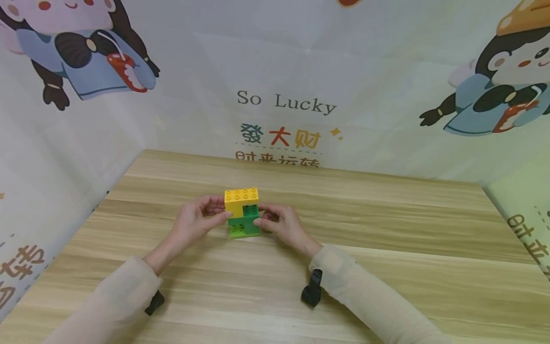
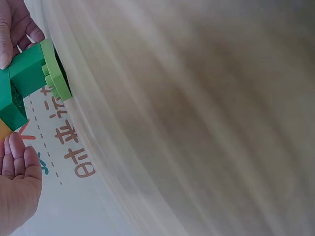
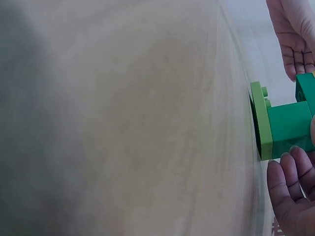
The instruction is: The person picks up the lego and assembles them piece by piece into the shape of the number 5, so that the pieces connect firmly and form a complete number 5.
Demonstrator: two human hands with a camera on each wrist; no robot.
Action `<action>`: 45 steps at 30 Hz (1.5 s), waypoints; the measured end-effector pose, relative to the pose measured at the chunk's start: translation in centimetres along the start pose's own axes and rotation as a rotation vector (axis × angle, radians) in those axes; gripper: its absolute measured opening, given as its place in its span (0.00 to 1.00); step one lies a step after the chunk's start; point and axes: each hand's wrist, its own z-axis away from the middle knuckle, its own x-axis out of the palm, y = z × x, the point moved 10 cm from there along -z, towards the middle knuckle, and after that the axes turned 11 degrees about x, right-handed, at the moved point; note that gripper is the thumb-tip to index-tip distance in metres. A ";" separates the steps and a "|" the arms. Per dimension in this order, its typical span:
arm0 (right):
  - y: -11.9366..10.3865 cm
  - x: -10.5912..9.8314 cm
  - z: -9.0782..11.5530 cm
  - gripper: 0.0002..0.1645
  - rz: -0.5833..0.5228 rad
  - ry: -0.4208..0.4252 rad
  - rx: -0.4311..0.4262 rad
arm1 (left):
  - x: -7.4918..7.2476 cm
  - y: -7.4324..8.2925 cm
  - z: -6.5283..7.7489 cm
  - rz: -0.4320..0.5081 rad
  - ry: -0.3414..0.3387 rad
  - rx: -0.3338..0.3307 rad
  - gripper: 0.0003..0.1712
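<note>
Between both hands stands a small stack of toy building bricks. Lowest is a lime-green plate with studs, its base close to the table and its dark underside partly showing in both wrist views. A dark green brick rises from one side of it, with another green brick across that. Yellow bricks form the top. My left hand pinches the stack's left side at the yellow part, thumb in front. On the right, my right hand grips the green part, thumb in front and fingers partly hidden behind.
The wood-grain table stretches out around the hands. Behind it hangs a pale printed cloth with cartoon figures and lettering, which also lines both sides. A black wrist device hangs by the right sleeve, another by the left.
</note>
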 end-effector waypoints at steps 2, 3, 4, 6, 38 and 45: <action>-0.1 -0.1 -0.1 0.23 -0.001 0.004 -0.005 | 0.0 -0.3 -0.2 -0.001 0.000 -0.012 0.21; -0.1 -0.1 -0.1 0.22 -0.005 0.006 -0.003 | 0.0 -0.4 -0.3 -0.001 0.001 -0.017 0.21; -0.1 -0.1 -0.2 0.22 -0.009 0.005 -0.004 | 0.0 -0.4 -0.4 0.002 0.002 -0.021 0.21; -0.1 -0.1 -0.3 0.22 -0.024 0.003 0.008 | 0.0 -0.6 -0.6 0.010 0.007 -0.029 0.21; -1.1 -0.2 -1.0 0.15 0.021 0.128 -0.011 | 0.2 -2.5 -2.2 -0.010 0.053 -0.158 0.25; -1.2 -0.3 -1.3 0.15 0.090 0.161 -0.010 | 0.4 -2.3 -2.6 -0.033 0.047 -0.151 0.25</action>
